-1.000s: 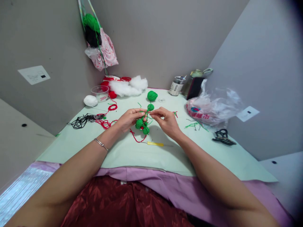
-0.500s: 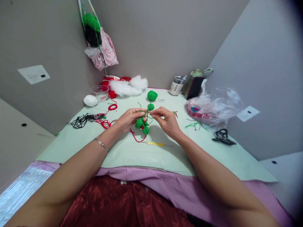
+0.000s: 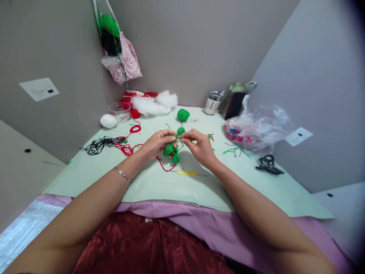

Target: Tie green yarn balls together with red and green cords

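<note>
A green crocheted piece (image 3: 168,149) with several round parts and a bit of red hangs from my left hand (image 3: 159,143), whose fingers are pinched round its upper part. My right hand (image 3: 196,144) is closed at the fingertips on a thin green strand, close against the left fingertips. One small green ball (image 3: 180,131) shows just above the fingertips, and a larger green yarn ball (image 3: 183,115) lies behind it. Below the hands, a red strand (image 3: 164,167) runs to a yellow-handled hook (image 3: 186,173) on the table.
On the left are tangled black yarn (image 3: 104,145), red yarn (image 3: 125,149), a white ball (image 3: 108,121) and a clear tub (image 3: 121,112). White stuffing (image 3: 154,104) lies behind. A can (image 3: 212,103), phone (image 3: 235,105), plastic bag (image 3: 253,131) and black hair clip (image 3: 269,166) stand right.
My right fingertips have moved slightly left and in against the left ones. The small green ball above them has shifted a little down. The view has moved very slightly.
</note>
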{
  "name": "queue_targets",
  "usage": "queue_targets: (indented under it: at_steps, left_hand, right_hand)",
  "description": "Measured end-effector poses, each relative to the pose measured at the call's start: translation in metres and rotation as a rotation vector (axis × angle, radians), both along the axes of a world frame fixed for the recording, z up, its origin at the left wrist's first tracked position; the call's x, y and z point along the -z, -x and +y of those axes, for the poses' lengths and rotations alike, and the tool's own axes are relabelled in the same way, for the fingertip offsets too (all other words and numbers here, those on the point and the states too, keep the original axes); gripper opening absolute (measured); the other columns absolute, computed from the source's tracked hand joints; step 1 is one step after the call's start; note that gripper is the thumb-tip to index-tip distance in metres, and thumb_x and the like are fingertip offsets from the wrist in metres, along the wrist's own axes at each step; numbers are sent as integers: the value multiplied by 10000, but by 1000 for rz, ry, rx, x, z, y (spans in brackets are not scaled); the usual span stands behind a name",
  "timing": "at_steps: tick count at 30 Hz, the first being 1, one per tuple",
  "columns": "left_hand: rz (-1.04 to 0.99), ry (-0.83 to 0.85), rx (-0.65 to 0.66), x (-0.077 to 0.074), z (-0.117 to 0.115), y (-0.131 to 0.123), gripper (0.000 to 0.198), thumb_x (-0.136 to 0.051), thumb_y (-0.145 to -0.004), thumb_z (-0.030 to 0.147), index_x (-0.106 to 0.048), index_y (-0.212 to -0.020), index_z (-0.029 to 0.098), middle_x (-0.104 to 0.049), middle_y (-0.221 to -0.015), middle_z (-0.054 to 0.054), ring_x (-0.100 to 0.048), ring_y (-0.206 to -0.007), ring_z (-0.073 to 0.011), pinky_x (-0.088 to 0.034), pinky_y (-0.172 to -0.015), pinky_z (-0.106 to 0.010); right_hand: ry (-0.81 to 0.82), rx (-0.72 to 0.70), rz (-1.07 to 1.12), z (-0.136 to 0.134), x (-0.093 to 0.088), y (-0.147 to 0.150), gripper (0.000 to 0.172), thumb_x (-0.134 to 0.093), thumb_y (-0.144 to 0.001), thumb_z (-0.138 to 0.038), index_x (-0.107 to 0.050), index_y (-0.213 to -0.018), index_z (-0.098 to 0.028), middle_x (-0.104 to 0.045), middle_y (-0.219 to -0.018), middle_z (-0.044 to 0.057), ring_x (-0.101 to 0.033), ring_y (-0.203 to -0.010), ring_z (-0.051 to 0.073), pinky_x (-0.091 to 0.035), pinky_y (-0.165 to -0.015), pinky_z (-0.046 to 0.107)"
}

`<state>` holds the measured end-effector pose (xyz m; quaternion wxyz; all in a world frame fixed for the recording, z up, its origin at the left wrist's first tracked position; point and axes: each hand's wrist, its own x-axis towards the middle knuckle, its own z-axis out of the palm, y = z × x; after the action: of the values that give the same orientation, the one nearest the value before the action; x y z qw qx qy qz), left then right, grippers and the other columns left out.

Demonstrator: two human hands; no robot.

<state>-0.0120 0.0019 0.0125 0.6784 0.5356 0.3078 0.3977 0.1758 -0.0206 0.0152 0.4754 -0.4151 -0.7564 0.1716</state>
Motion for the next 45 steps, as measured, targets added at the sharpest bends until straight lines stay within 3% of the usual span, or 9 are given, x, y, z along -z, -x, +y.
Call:
queue_targets:
  at_steps: [10,19,27,36,40,42,45]
  left_hand:
    - [10,8,-25,-5,-3,0,302,-751,-748,322,-589,-944,161,-670,-725,-24,-628,-593,-124,-484,-549,-221]
    - [29,-57,-34,5,2,-2,307,-770,-704,283,-621,-939,155,-625,-700,8,-587,-597,-100,-456,-566,-209]
    - [112,-222,-200,4,-1,-5,277,-750,-702,240,-567,-896,165,-581,-664,44,-548,-562,-83,-430,-553,-203]
    - [194,-211,-131,7,0,-6,228,-732,-717,272,-602,-861,153,-610,-629,18,-571,-546,-100,-423,-535,-212]
    - [150,-151,-73,6,2,-4,248,-736,-721,303,-599,-861,151,-665,-721,-16,-596,-570,-103,-455,-559,-222]
    - [117,-93,-43,4,2,-2,265,-741,-722,320,-589,-863,155,-655,-689,-11,-609,-582,-115,-467,-570,-226]
    - [54,-25,-2,1,2,0,267,-747,-723,331,-586,-847,157,-604,-594,11,-595,-558,-112,-462,-567,-214]
  right_hand:
    - [0,10,17,2,3,-1,97,-610,-858,-191,-706,-860,-202,-632,-789,18,-583,-723,148,-456,-707,298]
    - [34,13,40,2,4,3,50,-616,-846,-225,-652,-870,-199,-662,-793,12,-594,-710,145,-474,-706,291]
    - [-50,68,-36,1,4,1,86,-577,-851,-179,-639,-897,-216,-633,-824,19,-575,-711,148,-463,-704,295]
    - [-39,57,-31,3,6,-1,97,-582,-843,-170,-643,-907,-209,-628,-794,10,-572,-704,144,-456,-701,288]
    - [34,19,28,3,3,0,85,-605,-848,-217,-648,-919,-201,-627,-754,1,-579,-689,140,-472,-705,288]
    - [85,-31,84,3,1,0,183,-645,-834,-261,-638,-1007,-203,-657,-835,18,-612,-762,152,-492,-744,297]
    - [146,-128,106,3,0,0,442,-724,-779,-325,-572,-1181,-225,-659,-1119,70,-626,-1006,191,-499,-868,335]
